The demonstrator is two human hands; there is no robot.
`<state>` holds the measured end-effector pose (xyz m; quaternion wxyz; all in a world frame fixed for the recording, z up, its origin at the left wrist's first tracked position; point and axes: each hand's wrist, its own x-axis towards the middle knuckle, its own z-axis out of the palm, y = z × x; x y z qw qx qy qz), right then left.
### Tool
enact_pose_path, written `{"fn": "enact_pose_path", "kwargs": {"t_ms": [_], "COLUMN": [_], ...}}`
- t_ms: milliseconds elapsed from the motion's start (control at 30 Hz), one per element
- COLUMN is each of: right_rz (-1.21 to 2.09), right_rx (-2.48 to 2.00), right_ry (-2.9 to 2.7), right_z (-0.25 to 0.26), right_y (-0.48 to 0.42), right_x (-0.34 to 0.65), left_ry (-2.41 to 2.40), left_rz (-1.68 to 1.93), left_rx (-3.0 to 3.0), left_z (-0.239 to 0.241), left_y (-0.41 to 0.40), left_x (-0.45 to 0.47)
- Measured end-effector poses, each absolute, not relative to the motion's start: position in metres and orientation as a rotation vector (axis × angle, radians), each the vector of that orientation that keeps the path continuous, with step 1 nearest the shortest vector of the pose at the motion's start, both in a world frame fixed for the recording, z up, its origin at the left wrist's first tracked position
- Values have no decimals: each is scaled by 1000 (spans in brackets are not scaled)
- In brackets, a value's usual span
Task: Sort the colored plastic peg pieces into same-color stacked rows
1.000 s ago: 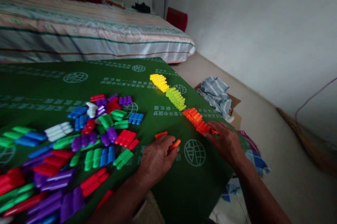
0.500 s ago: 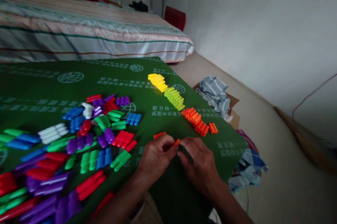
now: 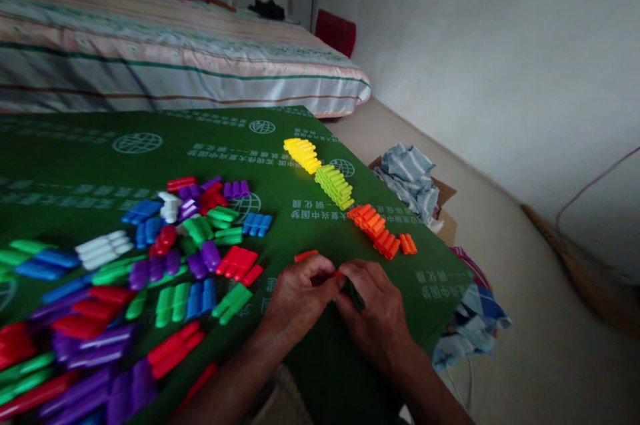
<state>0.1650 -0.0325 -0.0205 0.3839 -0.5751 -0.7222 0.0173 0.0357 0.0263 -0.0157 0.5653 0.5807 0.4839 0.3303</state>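
Observation:
My left hand (image 3: 300, 292) and my right hand (image 3: 373, 295) meet above the green table, fingertips pinched together. Between them a small orange plastic piece (image 3: 339, 274) just shows; fingers cover most of it. Past the left knuckles lies another orange piece (image 3: 305, 256), partly hidden. Farther off, ribbed orange plastic pieces (image 3: 373, 228) sit in a slanting row, a short orange one (image 3: 407, 244) beside them. Lime green pieces (image 3: 334, 186) and yellow pieces (image 3: 302, 154) carry the line on toward the back.
Red (image 3: 237, 262), purple, blue, green and white tube-like pieces are scattered over the table's left side. A bed (image 3: 225, 72) stands beyond the green tabletop (image 3: 225, 172). Right of the table edge, a cardboard box (image 3: 445, 205) with cloth and a broom (image 3: 570, 255) are on the floor.
The fingertips have closed in, so less of the orange piece shows between them. The whole view has shifted slightly; the pieces on the table lie as before.

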Motion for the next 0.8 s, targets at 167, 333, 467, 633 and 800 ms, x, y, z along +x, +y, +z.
{"fn": "enact_pose_path", "kwargs": {"t_ms": [167,333,467,633,800], "right_rz": [47,2,41,70,30], "right_rx": [-1572,-1802,-1915,-1936,-1936], "right_ry": [-1707,-1508,-1503,-1535,-1577], "right_z": [-14,-9,-8,-11,-14], "right_y": [-25,-1,12,15,16], "right_x": [191,233,245,244,244], "left_ry": [1172,1185,1175,1190,1188], "left_rz": [752,718,716,707,708], "left_rx": [1398,1424,1467,1481,1499], "left_z": [-15,-17,-20,-19,-20], "left_y": [26,24,22,22,22], "left_x": [35,34,34,34,34]}}
